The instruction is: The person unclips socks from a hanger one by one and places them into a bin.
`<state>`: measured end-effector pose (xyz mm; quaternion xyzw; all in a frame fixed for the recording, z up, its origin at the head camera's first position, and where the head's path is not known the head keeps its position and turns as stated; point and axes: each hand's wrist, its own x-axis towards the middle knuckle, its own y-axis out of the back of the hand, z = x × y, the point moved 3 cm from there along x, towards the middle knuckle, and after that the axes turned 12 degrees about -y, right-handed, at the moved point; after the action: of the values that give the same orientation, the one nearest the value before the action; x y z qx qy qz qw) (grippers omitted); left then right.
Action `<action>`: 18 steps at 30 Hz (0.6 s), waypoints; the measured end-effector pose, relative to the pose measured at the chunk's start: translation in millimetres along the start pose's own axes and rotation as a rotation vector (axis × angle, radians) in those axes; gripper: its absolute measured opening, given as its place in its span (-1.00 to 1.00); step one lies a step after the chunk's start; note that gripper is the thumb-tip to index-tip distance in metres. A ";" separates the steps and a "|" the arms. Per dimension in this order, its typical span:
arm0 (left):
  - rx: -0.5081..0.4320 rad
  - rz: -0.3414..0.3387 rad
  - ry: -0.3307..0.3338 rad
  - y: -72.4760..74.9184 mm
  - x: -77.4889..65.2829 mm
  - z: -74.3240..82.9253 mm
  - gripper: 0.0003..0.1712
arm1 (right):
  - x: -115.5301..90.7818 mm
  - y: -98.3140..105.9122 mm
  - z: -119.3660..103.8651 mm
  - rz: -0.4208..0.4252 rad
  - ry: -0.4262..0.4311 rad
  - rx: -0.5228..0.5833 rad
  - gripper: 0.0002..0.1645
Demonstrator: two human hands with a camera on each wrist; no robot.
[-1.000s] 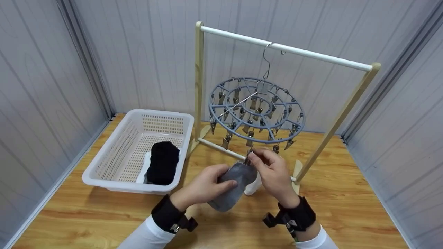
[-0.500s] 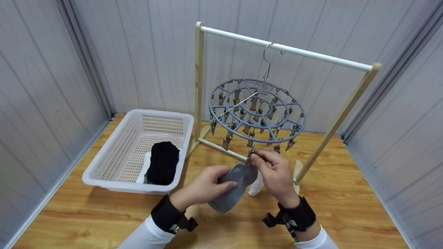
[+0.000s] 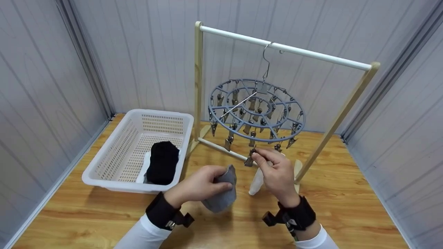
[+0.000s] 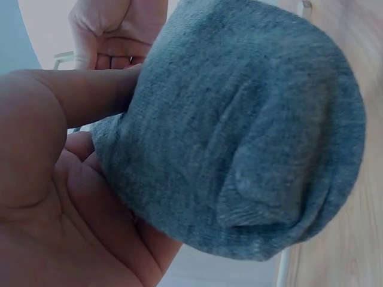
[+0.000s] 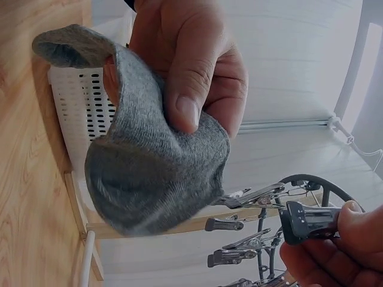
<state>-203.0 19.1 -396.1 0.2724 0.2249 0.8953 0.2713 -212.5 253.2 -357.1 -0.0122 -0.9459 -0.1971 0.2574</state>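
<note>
My left hand [image 3: 197, 183] pinches a grey sock [image 3: 221, 199] between thumb and fingers, over the table in front of the rack. In the left wrist view the folded sock [image 4: 257, 119] hides part of that hand's fingers. With thumb and fingertips, my right hand [image 3: 278, 174] pinches a metal clip [image 3: 249, 161] hanging below the round blue-grey drying hanger [image 3: 266, 140]. The right wrist view shows this clip [image 5: 308, 222] apart from the sock [image 5: 155, 161]. Partly behind the right hand, a white sock [image 3: 256, 182] hangs down; its upper end is hidden.
A wooden rack [image 3: 199, 79] with a white top bar [image 3: 311, 53] carries the hanger and its several clips. On the left stands a white perforated basket [image 3: 114, 148] containing a black folded item [image 3: 163, 162] and something white. Walls enclose the wooden table [image 3: 346, 200].
The grey sock has moved left and down with my left hand, away from the clip. My right hand stays almost in place, still pinching the clip.
</note>
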 end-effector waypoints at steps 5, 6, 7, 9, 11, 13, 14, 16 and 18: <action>0.009 -0.010 0.012 4.3 -1.4 -1.3 -0.81 | -0.8 -1.5 0.3 -0.003 -0.007 -0.012 -0.74; 0.011 -0.010 0.014 5.2 -1.6 -1.3 -0.80 | -0.9 -2.0 -0.1 -0.006 -0.010 -0.018 -0.73; 0.014 -0.010 0.019 6.1 -1.9 -1.7 -0.80 | -1.0 -2.5 0.0 -0.009 -0.015 -0.023 -0.72; 0.018 -0.006 0.029 8.1 -2.4 -1.7 -0.81 | -1.3 -3.8 -0.8 -0.015 -0.022 -0.029 -0.71; 0.014 -0.005 0.039 9.8 -3.1 -1.5 -0.82 | -1.5 -5.2 -1.8 -0.027 -0.029 -0.032 -0.71; 0.004 -0.005 0.052 11.2 -3.6 -1.2 -0.83 | -1.9 -6.4 -2.9 -0.031 -0.025 -0.042 -0.71; -0.004 -0.006 0.056 11.8 -3.8 -1.0 -0.84 | -1.9 -6.9 -3.3 -0.029 -0.020 -0.046 -0.70; -0.011 -0.007 0.058 12.9 -4.2 -0.8 -0.84 | -2.1 -7.2 -4.6 -0.013 0.007 -0.073 -0.68; -0.009 -0.005 0.056 14.1 -4.6 -0.4 -0.84 | -3.0 -6.6 -6.4 0.020 0.054 -0.127 -0.65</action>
<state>-205.1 5.5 -390.3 0.2456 0.2293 0.9029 0.2681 -207.6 244.9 -356.0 -0.0327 -0.9241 -0.2542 0.2836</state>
